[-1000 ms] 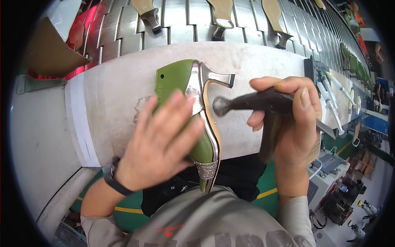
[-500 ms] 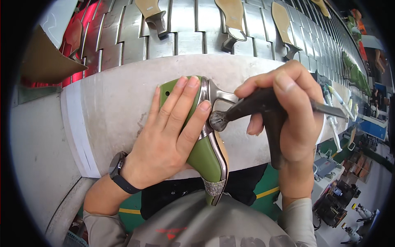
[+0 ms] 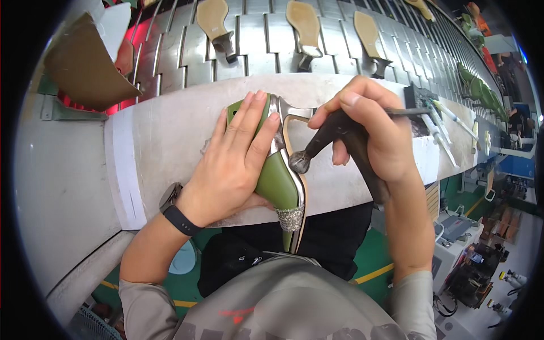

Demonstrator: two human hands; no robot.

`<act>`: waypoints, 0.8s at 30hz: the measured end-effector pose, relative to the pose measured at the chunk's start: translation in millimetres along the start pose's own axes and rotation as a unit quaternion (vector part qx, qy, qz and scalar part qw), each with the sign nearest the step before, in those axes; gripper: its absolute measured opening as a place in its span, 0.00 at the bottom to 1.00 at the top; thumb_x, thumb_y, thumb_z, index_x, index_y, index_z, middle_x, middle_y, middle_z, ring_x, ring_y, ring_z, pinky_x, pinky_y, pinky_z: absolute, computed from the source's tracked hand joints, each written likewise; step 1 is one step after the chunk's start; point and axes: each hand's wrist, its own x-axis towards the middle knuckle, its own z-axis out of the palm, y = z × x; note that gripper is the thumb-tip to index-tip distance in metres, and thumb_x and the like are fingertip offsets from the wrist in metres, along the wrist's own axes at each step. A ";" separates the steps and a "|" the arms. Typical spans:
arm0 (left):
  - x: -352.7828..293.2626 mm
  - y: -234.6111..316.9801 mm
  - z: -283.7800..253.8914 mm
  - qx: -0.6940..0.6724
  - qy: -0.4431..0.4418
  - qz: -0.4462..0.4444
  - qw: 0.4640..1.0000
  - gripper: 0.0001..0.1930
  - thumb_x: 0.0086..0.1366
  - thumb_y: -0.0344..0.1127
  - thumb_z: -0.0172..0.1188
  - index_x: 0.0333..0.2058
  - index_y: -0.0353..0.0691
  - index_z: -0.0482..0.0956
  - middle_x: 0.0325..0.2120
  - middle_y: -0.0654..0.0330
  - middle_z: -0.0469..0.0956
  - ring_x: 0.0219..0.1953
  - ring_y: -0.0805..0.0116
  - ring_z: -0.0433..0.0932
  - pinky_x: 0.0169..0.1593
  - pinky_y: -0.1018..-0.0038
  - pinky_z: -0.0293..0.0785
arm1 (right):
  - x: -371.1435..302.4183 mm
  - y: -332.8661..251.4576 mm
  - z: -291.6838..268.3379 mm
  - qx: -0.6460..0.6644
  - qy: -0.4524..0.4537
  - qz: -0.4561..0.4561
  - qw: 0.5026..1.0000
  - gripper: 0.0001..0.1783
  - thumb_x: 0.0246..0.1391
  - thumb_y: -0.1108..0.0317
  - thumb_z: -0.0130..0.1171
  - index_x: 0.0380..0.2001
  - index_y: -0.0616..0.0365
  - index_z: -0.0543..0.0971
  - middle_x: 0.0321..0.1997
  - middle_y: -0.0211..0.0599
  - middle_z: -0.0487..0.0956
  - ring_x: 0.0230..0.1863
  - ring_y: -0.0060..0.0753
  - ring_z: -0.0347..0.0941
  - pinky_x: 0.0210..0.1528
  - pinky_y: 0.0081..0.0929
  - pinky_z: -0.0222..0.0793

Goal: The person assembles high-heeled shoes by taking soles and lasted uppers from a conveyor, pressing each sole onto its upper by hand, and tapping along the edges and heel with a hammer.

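Observation:
A green shoe last (image 3: pixel 276 180) carries a high-heeled sandal with silvery straps, a sparkling toe band (image 3: pixel 290 220) and a tan sole. Its heel (image 3: pixel 294 112) points right, and its toe hangs over the table's near edge. My left hand (image 3: pixel 229 167) lies over the last with long fingers across its top, pressing and gripping it; the thumb's tip is hidden. In my closed right hand (image 3: pixel 382 141) is a dark shoemaker's hammer (image 3: pixel 334 126). The round hammer face (image 3: pixel 300 162) is at the sole's edge, just below the heel; I cannot tell whether they touch.
Beyond the pale worktable (image 3: pixel 170 133) runs a metal slat conveyor (image 3: pixel 255 34) with several tan-soled shoe parts (image 3: pixel 302 25). Syringes (image 3: pixel 445 136) lie at the table's right. A brown panel (image 3: pixel 85 62) leans at the far left. A pale blue round thing (image 3: pixel 182 258) is below the table.
The hammer face has shifted along the sole, away from the heel toward the toe. My left hand keeps its place on the last. The whole view has shifted, showing more of my lap.

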 end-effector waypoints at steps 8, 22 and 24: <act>19.0 7.8 -1.0 0.080 -0.073 0.233 0.966 0.48 0.38 0.38 0.85 0.61 0.39 0.74 0.61 0.51 0.77 0.69 0.47 0.73 0.78 0.41 0.56 | -65.9 32.6 -35.9 -0.677 0.056 -0.241 0.693 0.25 0.47 0.78 0.71 0.53 0.60 0.83 0.58 0.52 0.83 0.55 0.51 0.83 0.54 0.40 0.79; 55.2 1.0 -17.9 -0.697 0.209 -0.192 0.659 0.20 0.75 0.47 0.67 0.54 0.37 0.80 0.48 0.59 0.85 0.48 0.67 0.84 0.54 0.66 0.79 | 38.9 20.4 69.0 0.010 0.060 -0.266 0.962 0.41 0.60 0.71 0.68 0.74 0.67 0.63 0.61 0.54 0.81 0.58 0.41 0.82 0.60 0.33 0.76; 27.2 -4.3 -10.9 -0.265 0.210 -0.143 0.930 0.20 0.75 0.42 0.66 0.56 0.34 0.79 0.50 0.57 0.85 0.47 0.66 0.85 0.52 0.61 0.82 | 97.8 7.8 64.2 -0.019 0.085 -0.187 0.979 0.36 0.63 0.65 0.66 0.70 0.69 0.67 0.56 0.54 0.84 0.56 0.41 0.82 0.58 0.34 0.76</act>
